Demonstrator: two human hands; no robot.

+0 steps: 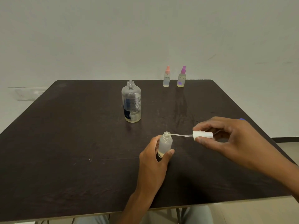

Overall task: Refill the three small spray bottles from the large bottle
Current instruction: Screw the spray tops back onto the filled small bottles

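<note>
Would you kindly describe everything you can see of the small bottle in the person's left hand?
The small spray bottle is frosted, translucent plastic with a round body and a threaded neck. Its top is off and its mouth is open. A little pale yellowish liquid sits at the bottom. It stands roughly upright, tilted slightly, on the dark table. The left hand grips its lower half. The tip of the thin tube of the white spray top, held by the right hand, is at its mouth.

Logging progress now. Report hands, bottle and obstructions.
Left hand grips small open bottle. Right hand pinches white sprayer cap, tube tip at bottle mouth. Large bottle uncapped, nothing between.
</note>
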